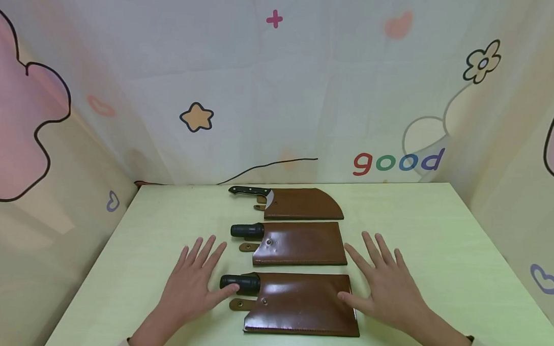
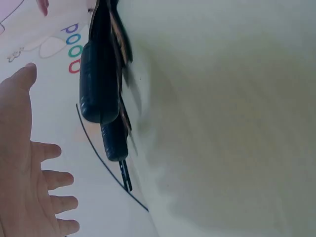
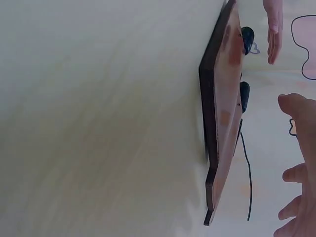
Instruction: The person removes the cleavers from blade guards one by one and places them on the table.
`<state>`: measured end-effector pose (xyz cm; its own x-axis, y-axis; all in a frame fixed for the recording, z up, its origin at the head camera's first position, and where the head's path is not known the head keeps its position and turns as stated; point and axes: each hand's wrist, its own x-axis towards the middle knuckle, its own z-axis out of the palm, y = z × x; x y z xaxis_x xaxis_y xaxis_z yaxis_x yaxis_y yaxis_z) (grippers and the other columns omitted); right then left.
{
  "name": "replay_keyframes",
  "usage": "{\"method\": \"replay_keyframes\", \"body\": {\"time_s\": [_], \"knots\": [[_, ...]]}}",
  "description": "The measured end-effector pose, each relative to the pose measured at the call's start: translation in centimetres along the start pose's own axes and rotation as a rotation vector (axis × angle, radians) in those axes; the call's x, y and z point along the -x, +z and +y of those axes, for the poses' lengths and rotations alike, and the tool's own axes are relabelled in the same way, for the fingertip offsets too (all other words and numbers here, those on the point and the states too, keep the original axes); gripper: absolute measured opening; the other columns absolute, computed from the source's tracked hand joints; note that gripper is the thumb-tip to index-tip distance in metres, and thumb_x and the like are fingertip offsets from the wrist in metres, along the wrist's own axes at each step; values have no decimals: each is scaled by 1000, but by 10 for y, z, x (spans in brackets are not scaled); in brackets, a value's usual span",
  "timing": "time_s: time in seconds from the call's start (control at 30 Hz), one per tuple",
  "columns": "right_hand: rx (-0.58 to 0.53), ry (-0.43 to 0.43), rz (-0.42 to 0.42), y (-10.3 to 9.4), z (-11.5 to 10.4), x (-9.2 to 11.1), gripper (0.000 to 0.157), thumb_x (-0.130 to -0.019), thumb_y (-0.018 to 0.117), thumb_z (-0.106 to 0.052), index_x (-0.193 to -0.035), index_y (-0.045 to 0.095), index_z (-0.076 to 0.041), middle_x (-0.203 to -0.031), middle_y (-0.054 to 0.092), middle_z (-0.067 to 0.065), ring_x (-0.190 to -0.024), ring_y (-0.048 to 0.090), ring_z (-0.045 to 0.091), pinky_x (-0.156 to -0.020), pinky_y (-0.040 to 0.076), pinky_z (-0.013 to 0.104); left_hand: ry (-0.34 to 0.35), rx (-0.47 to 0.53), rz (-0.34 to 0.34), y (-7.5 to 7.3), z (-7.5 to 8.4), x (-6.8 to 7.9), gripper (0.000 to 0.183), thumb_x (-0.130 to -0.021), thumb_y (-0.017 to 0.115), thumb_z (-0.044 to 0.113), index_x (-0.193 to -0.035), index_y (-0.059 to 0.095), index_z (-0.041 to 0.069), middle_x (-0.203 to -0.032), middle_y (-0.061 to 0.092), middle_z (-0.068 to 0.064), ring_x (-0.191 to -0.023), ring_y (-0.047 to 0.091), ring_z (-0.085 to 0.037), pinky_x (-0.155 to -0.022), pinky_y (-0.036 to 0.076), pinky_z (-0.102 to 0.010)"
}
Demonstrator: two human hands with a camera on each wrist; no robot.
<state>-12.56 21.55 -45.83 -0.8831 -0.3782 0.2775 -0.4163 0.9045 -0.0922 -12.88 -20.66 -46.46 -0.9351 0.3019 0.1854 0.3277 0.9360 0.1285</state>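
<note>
Three cleavers in brown leather sheaths lie one behind another, handles to the left. The nearest cleaver (image 1: 304, 304) and the middle cleaver (image 1: 302, 243) have thick black handles; the far cleaver (image 1: 303, 203) has a slim riveted handle and a curved sheath end. My left hand (image 1: 192, 287), fingers spread, hovers by the nearest handle (image 1: 229, 282), its thumb overlapping it in the head view. My right hand (image 1: 389, 286) is spread too, its thumb over the right end of the nearest sheath. Both wrist views show the hands raised above the table, holding nothing.
The pale table (image 1: 439, 240) stands against a printed cloth backdrop (image 1: 284, 92) with side panels left and right. Small snap straps (image 1: 242, 304) stick out from the sheaths beside the handles.
</note>
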Motion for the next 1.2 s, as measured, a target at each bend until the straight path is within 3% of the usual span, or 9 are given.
{"method": "replay_keyframes", "body": {"time_s": [0.3,0.53,0.77,1.0,1.2], "knots": [[-34,-33,-24,11,-9,9,96,-82,65,-76,-158,40,-24,-167,26,16,-151,26,44,-106,33,72,64,81,-50,11,4,7,94,-89,55,77,-158,41,16,-165,34,-10,-153,28,-36,-119,24,-60],[-102,-56,-86,19,-14,13,96,-83,64,-77,-158,41,-22,-165,31,16,-148,32,44,-105,36,70,112,171,-117,14,3,1,89,-90,59,72,-157,43,16,-163,37,-9,-151,31,-34,-118,29,-56],[-145,-91,-125,25,-18,14,102,-79,61,-84,-155,45,-18,-162,36,18,-146,38,42,-103,40,67,93,254,-180,16,1,-8,82,-91,58,71,-152,49,17,-157,47,-8,-147,40,-34,-114,34,-58],[-171,-114,-198,30,-22,12,109,-75,58,-89,-156,43,-18,-158,42,19,-144,41,42,-103,42,66,102,342,-188,25,3,-13,74,-91,61,68,-146,58,17,-149,54,-10,-139,48,-35,-111,38,-58],[-193,-124,-245,32,-23,8,113,-74,57,-91,-156,43,-15,-155,46,18,-143,43,41,-105,42,62,73,384,-234,26,8,-16,75,-90,61,71,-144,59,18,-141,55,-9,-129,51,-29,-104,43,-54]]}}
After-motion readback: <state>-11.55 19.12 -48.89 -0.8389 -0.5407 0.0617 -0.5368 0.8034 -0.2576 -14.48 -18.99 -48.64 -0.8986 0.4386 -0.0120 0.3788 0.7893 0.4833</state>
